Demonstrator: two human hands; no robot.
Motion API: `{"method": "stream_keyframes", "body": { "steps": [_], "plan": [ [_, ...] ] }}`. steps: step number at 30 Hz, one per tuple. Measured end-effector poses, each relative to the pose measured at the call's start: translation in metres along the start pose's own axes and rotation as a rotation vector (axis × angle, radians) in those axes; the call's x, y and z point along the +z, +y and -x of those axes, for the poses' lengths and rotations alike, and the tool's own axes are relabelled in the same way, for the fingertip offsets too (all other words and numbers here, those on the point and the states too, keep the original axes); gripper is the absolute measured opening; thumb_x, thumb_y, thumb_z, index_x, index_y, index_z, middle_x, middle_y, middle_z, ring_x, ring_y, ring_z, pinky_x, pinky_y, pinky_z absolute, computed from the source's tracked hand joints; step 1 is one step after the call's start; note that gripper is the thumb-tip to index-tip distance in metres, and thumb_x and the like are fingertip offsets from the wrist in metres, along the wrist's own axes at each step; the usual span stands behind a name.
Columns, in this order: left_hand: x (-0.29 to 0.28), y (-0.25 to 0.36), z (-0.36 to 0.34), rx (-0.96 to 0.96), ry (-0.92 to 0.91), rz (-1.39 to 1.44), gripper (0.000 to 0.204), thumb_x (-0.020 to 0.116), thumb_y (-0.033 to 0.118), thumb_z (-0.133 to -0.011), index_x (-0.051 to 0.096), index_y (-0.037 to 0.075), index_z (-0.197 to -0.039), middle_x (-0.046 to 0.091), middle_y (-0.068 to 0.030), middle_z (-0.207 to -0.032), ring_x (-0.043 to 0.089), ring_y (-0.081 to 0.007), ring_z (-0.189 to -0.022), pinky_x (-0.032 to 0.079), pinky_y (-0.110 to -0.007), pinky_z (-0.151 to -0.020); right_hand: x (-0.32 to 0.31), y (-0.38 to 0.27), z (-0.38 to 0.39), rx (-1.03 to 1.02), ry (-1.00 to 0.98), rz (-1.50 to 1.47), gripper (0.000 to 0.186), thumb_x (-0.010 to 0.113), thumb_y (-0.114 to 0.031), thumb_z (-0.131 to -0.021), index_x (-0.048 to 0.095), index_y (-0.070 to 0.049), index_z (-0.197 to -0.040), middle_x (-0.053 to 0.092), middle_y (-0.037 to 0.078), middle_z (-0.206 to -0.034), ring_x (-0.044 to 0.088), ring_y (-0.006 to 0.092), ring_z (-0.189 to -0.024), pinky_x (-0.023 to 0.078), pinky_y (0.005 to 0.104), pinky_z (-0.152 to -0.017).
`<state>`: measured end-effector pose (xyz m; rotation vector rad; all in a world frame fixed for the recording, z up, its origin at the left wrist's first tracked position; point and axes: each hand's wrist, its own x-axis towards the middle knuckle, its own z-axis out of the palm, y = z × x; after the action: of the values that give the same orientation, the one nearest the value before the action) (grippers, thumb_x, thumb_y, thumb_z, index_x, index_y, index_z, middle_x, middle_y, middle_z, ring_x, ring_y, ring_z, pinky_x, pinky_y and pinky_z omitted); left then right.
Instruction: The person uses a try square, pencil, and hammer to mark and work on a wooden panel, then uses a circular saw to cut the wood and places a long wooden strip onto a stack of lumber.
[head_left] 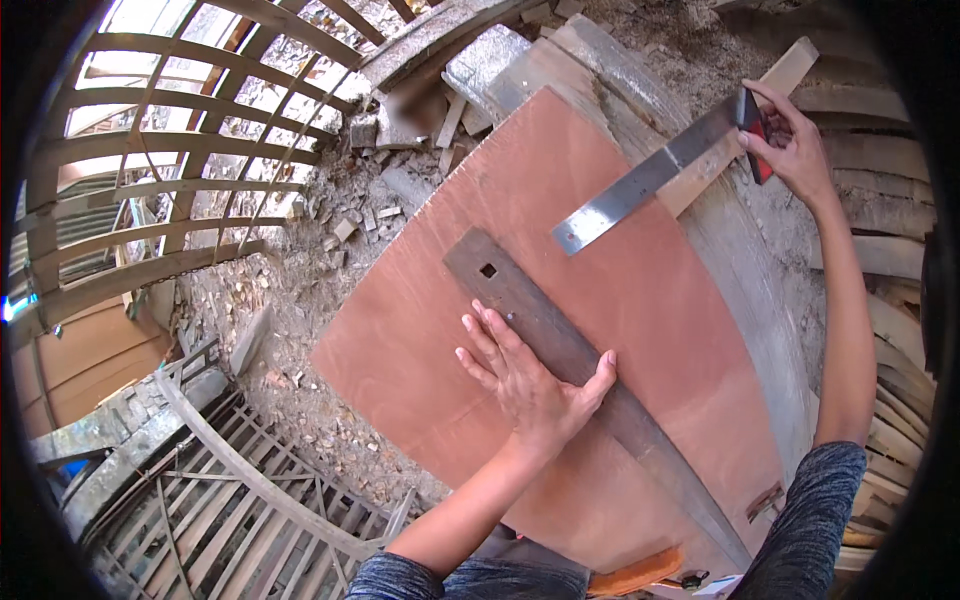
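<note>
A reddish-brown plywood panel (400,330) lies below both my hands. Across it runs a long dark wooden board (655,435) with a square hole near its far end. My left hand (535,385) rests on this board, fingers spread and thumb stretched over its right side. At the upper right my right hand (800,155) grips a try square (625,205) by its black and red handle. The metal blade points left and toward me, over the panel. A pale wooden strip (790,72) passes under the square and meets the panel's right edge.
Weathered planks (735,235) support the panel. Slatted wooden frames stand at the upper left (190,145) and lower left (240,500). Wood scraps (345,230) litter the ground. Stacked slats (885,265) line the right side. An orange object (635,570) lies at the panel's near edge.
</note>
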<state>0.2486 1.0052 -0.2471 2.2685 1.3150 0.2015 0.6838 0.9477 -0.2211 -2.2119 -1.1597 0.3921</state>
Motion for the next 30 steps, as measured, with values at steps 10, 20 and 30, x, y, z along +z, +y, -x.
{"method": "stream_keyframes", "body": {
  "steps": [10,20,30],
  "plan": [
    [0.003,-0.004,0.000,0.013,0.019,-0.008,0.150,0.086,0.067,-0.069,-0.001,-0.014,-0.162,0.011,-0.0333,-0.170,0.000,-0.0455,-0.162,-0.006,-0.063,-0.126,0.028,-0.010,-0.004,-0.124,-0.017,0.042,0.068,0.087,-0.028,-0.081,0.064,-0.032,-0.145,0.061,-0.001,-0.096,0.057,0.0106,-0.076,0.052,0.0298,-0.072],
    [0.005,-0.003,0.000,0.031,0.030,-0.005,0.151,0.086,0.068,-0.069,0.000,-0.014,-0.162,0.011,-0.0345,-0.170,0.001,-0.0461,-0.162,-0.006,-0.063,-0.126,0.028,-0.013,-0.009,-0.170,-0.033,0.133,0.071,0.088,-0.032,-0.081,0.061,-0.034,-0.146,0.063,0.001,-0.100,0.061,0.0147,-0.079,0.055,0.0342,-0.075],
    [0.006,-0.004,0.001,0.031,0.029,-0.019,0.148,0.087,0.066,-0.069,0.003,-0.012,-0.162,0.012,-0.0327,-0.170,0.001,-0.0463,-0.161,-0.005,-0.063,-0.126,0.029,-0.031,-0.006,-0.078,-0.065,0.164,0.072,0.088,-0.034,-0.079,0.060,-0.034,-0.145,0.063,0.002,-0.103,0.062,0.0161,-0.083,0.056,0.0354,-0.079]
  ]
}}
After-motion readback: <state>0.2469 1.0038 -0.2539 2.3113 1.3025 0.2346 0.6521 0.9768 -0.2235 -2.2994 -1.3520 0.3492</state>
